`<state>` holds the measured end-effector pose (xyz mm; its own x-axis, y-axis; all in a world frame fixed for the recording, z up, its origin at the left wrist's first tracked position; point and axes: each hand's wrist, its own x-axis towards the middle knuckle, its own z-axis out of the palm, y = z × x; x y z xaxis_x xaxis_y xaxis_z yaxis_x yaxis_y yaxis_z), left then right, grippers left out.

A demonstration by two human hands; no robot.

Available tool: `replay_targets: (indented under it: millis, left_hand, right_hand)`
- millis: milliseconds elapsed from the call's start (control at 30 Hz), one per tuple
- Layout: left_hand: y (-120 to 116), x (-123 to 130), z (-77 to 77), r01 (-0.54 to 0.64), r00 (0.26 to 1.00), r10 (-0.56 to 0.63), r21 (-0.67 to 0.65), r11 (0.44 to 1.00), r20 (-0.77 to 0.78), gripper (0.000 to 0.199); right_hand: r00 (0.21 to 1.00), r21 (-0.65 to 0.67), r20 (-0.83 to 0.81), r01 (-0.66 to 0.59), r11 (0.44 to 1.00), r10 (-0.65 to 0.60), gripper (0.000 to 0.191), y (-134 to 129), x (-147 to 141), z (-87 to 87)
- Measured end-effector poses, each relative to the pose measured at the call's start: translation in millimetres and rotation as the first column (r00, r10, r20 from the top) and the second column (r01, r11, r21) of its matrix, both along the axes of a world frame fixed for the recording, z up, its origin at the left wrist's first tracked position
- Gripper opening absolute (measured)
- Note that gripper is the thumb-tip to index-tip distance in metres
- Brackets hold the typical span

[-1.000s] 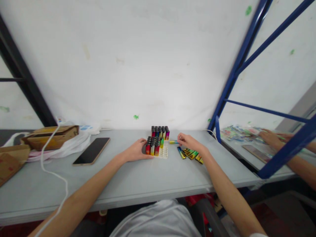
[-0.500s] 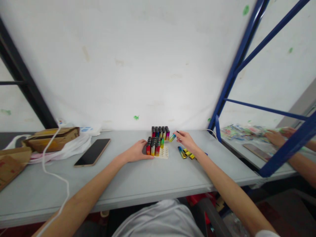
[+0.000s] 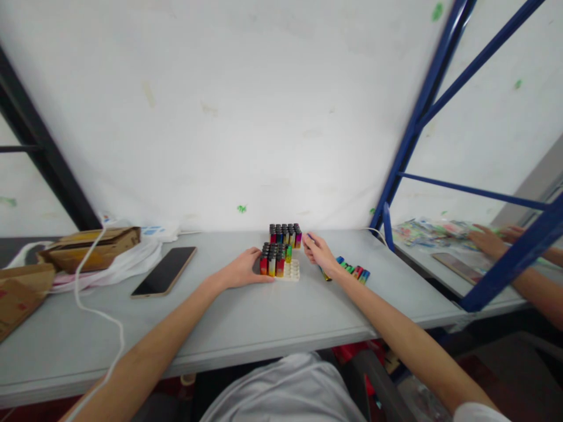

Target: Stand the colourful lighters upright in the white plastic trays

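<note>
My left hand (image 3: 241, 268) curves around the left side of a white holed tray (image 3: 292, 270), thumb along its front edge. Lighters (image 3: 272, 264) with black tops and shiny red-yellow bodies stand upright in the left part of the tray, with a green-yellow one (image 3: 288, 254) farther right. Just right of the tray, my right hand (image 3: 319, 253) is closed on a lighter (image 3: 310, 236); only a small bluish end shows at the fingertips. Several loose lighters (image 3: 354, 271), green, red and blue, lie beside the right wrist, partly hidden by it.
Behind the tray stands another block of upright lighters (image 3: 285, 234). A phone (image 3: 164, 271), a cardboard box (image 3: 92, 246), a white plastic bag (image 3: 125, 261) and a white cable (image 3: 99, 310) lie left. A blue metal frame (image 3: 409, 135) rises right; beyond it are another person's hands (image 3: 488, 241).
My right hand has moved slightly down and left and turned, hiding most of its lighter. Its forearm now uncovers loose lighters on the right and covers the yellow ones. My left hand stays put.
</note>
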<state>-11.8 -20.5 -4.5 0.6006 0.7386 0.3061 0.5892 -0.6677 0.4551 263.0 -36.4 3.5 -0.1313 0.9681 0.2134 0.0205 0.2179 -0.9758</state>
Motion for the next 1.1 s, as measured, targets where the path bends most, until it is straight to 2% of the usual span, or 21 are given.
replay_targets:
  millis: [167,300,500,667,733,867,933,1100]
  left_hand:
    - [-1,1,1.3,0.0,1.0,0.0,0.0,1.0,-0.002,0.069]
    - [-1,1,2.6,-0.004,1.0,0.004,-0.001,1.0,-0.021,0.071]
    - [-3,2,4.6,-0.008,1.0,0.008,-0.009,1.0,-0.023,0.069]
    - [-3,2,4.0,0.004,1.0,-0.004,-0.007,1.0,0.001,0.068]
    - [-3,1,3.2,0.003,1.0,-0.003,-0.005,1.0,0.002,0.068]
    - [-1,0,2.3,0.011,1.0,-0.011,-0.006,1.0,0.01,0.067]
    - [-1,0,2.1,0.014,1.0,-0.014,-0.003,1.0,0.003,0.067]
    - [0,1,1.2,0.017,1.0,-0.017,0.009,1.0,-0.008,0.068]
  right_hand:
    - [0.937,0.249,0.261,0.165,0.954,-0.231,0.046,2,-5,-8.1]
    - [0.887,0.351,0.338,0.192,0.916,-0.316,0.036,3,-6,-11.8]
    - [0.865,0.375,0.378,0.184,0.908,-0.332,0.038,2,-4,-9.1]
    - [0.889,0.351,0.413,0.043,0.935,-0.196,0.038,-2,-4,-5.8]
    - [0.865,0.401,0.461,-0.007,0.916,-0.196,0.039,-2,-3,-5.0]
    - [0.761,0.503,0.587,-0.075,0.861,-0.277,0.042,-1,-1,-3.6]
    - [0.734,0.484,0.62,-0.079,0.872,-0.278,0.043,-1,0,-3.2]
    - [0.732,0.449,0.636,-0.095,0.889,-0.243,0.041,-1,1,-4.4]
